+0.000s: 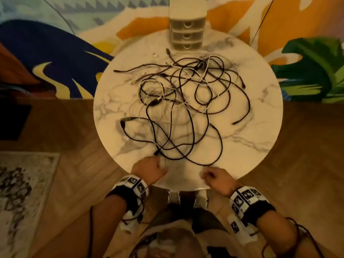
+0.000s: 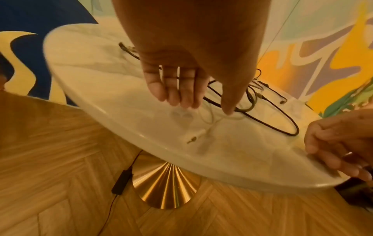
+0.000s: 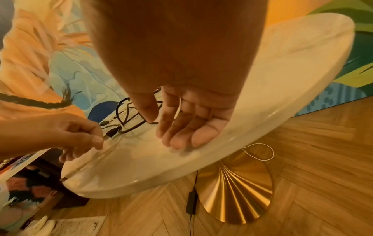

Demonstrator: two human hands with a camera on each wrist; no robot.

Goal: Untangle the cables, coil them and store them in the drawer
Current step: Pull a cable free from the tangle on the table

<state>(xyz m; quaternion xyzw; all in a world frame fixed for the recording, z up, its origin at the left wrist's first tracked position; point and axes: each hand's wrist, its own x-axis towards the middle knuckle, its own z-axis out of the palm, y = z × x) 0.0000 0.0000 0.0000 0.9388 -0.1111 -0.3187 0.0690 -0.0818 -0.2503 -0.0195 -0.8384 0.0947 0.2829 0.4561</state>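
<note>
A tangle of black and white cables (image 1: pixel 186 94) is spread over the round marble table (image 1: pixel 251 146). A small white drawer unit (image 1: pixel 187 34) stands at the far edge, its three drawers closed. My left hand (image 1: pixel 150 168) is at the near edge. In the left wrist view its fingers point down and its thumb tip rests on a thin white cable (image 2: pixel 212 126) that ends in a jack plug (image 2: pixel 191 140). My right hand (image 3: pixel 163 131) lies relaxed on the near rim, its thumb tip touching a black cable loop (image 3: pixel 131 129). Neither hand clearly grips anything.
The table stands on a fluted gold base (image 2: pixel 165 180) over a wooden floor. A black adapter (image 2: pixel 121 182) with its cord lies beside the base, and a white cord loop (image 3: pixel 258 151) lies near it. A colourful rug lies beyond the table and a pale mat (image 1: pixel 24 192) at the left.
</note>
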